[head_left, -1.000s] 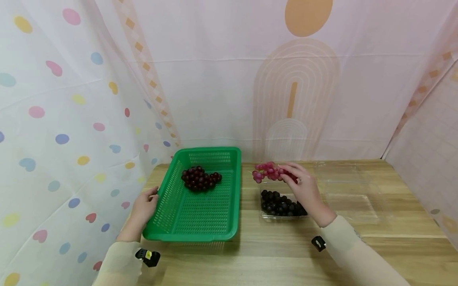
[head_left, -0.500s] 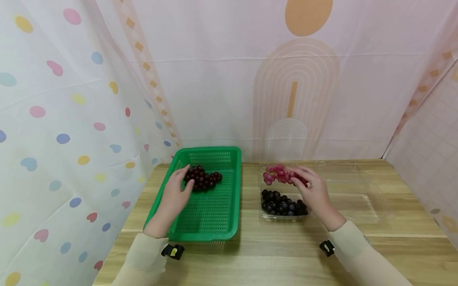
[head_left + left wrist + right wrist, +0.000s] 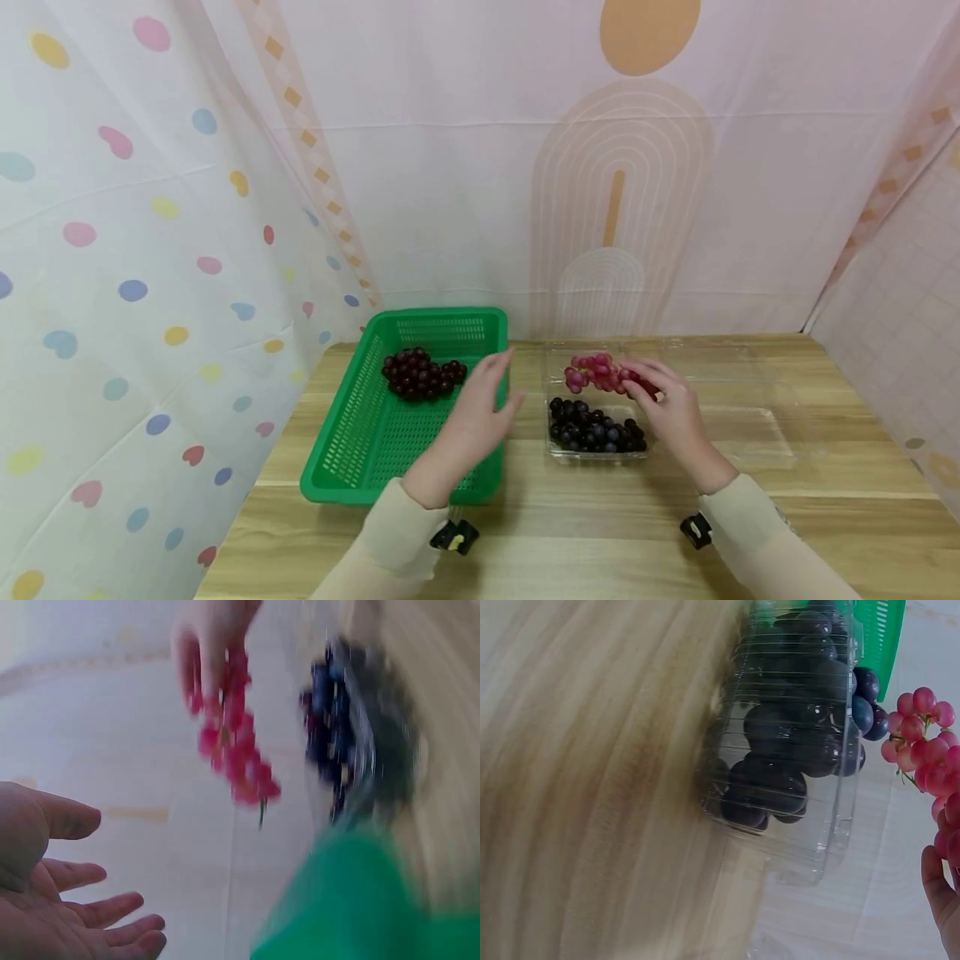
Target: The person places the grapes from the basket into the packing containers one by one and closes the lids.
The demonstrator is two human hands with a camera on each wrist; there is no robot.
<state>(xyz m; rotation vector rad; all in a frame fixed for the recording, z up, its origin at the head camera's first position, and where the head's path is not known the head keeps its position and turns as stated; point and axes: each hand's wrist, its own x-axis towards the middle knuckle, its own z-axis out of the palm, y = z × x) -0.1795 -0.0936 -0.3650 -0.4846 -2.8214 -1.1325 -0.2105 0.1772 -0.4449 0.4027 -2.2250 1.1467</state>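
A bunch of pink-red grapes (image 3: 596,372) hangs from my right hand (image 3: 675,417), whose thumb and fingers pinch its right end. Below it, a bunch of black grapes (image 3: 592,429) lies in a clear plastic box (image 3: 600,457). My left hand (image 3: 472,417) is over the right side of the green basket (image 3: 330,467), fingers extended and holding nothing. In the left wrist view, its spread fingers (image 3: 112,907) are apart from the pink-red grapes (image 3: 240,750). Dark red grapes (image 3: 420,375) lie in the back of the basket. In the right wrist view, black grapes (image 3: 780,750) show through the box's ribbed wall.
The clear box's lid (image 3: 738,433) lies spread to the right on the wooden table (image 3: 570,533). A patterned curtain (image 3: 450,208) hangs behind the table, and a dotted one (image 3: 165,333) runs along the left side.
My left hand has left the basket's left rim and moved right across the basket. My right hand has carried the pink-red grapes slightly right, over the clear box.
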